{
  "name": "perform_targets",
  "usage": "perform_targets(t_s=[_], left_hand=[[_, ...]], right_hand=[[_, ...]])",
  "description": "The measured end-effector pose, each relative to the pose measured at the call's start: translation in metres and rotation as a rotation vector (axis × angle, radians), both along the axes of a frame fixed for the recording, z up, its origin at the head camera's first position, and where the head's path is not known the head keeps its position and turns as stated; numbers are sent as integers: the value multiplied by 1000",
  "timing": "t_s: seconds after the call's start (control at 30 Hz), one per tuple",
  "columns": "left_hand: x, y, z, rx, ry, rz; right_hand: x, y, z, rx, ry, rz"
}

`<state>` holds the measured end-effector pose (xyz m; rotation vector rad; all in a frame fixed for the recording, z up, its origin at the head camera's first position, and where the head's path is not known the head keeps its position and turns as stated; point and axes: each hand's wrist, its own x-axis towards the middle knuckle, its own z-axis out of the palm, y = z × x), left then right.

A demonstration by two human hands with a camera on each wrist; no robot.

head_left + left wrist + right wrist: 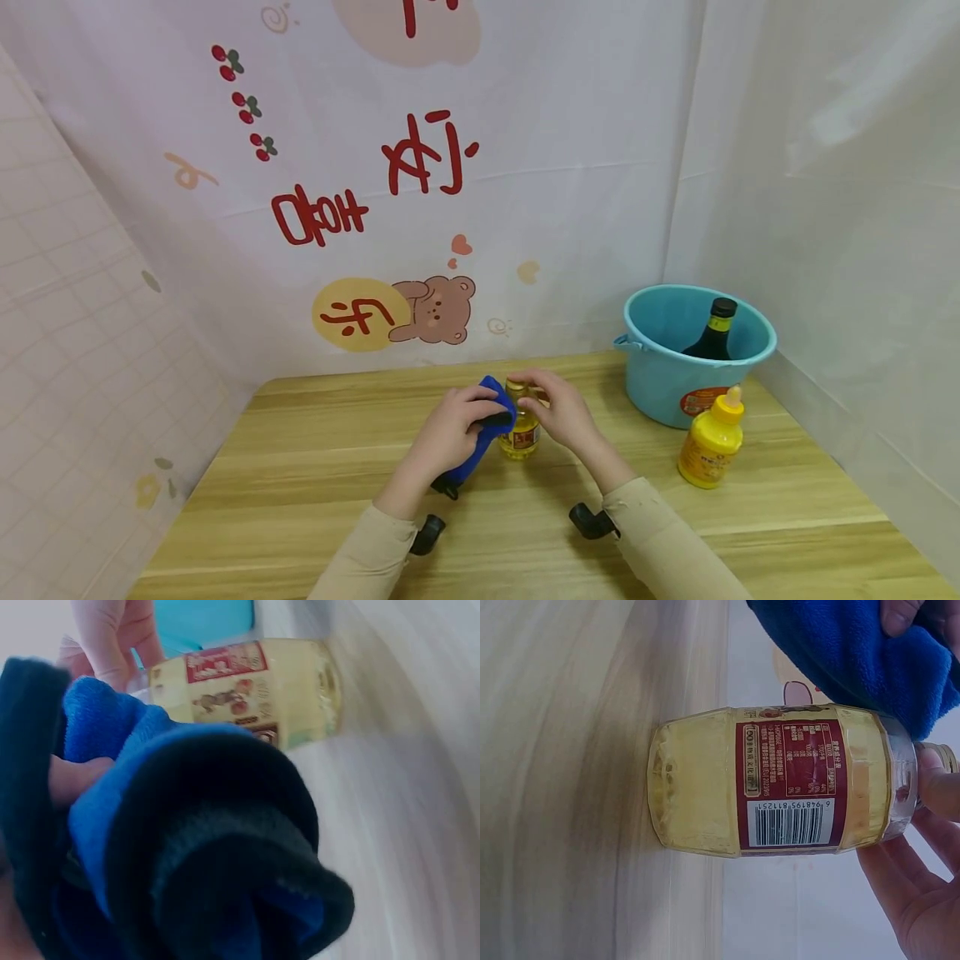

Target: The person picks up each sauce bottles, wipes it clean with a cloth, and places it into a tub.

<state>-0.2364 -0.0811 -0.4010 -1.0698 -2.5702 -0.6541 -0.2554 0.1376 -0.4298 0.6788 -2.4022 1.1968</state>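
A clear bottle of yellow oil with a red label stands in front of me, its base right at the wooden tabletop. My right hand grips its neck just below the gold cap, thumb and fingers curled round it in the right wrist view. In my left hand is a bunched blue cloth with black edging. The cloth lies along the left side of the bottle, up at its shoulder. In the left wrist view the folded cloth covers part of the label.
A light blue bucket stands at the back right, with a dark bottle with a black cap inside. In front of it is a yellow squeeze bottle. Behind the wooden table hangs a printed white curtain.
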Motion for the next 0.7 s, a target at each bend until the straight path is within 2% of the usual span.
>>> perform_targets(t_s=[0.33, 0.47, 0.7], left_hand=[[0, -11, -13, 75, -4, -59], [0, -13, -18, 73, 4, -58], [-1, -15, -34, 38, 12, -93]], right_hand=[[1, -1, 0, -1, 10, -7], [1, -2, 1, -1, 10, -9], [1, -1, 1, -3, 3, -12]])
